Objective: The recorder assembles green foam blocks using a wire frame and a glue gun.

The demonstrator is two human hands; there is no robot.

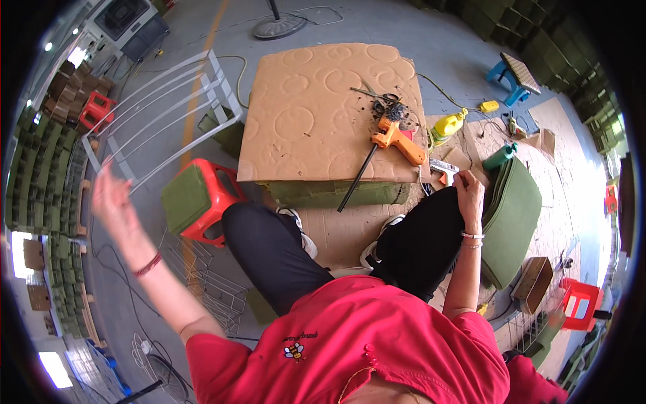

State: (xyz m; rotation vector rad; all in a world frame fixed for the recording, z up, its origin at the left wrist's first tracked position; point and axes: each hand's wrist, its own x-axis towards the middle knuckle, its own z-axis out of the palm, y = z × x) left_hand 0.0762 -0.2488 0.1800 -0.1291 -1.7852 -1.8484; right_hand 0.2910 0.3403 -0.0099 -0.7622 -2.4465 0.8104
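- Grey slatted rack (171,111): seen aslant over the floor (377,30) at the left, its near edge overlapped by the left hand (116,202).
- Left hand: held out from the body, blurred, fingers partly spread; whether they were closed on the rack could not be told.
- Right hand (470,195): placed over the right knee, fingers bent; whether anything was pinched in them could not be told.
- White glue gun (444,173): laid just beside the right hand, off the front right corner of the cardboard sheet (289,148).
- Cardboard sheet: spread over a green block (336,193), front edge turned toward the knees, ring marks pressed in.
- Orange glue gun (404,147): laid by the sheet's right edge, its black rod run out past the front edge.
- Red stool (214,202), topped with a green pad (186,200): set near the sheet's left front corner, a strip of floor left between it and the rack.
- Green stack (515,222): set close beside the right forearm.
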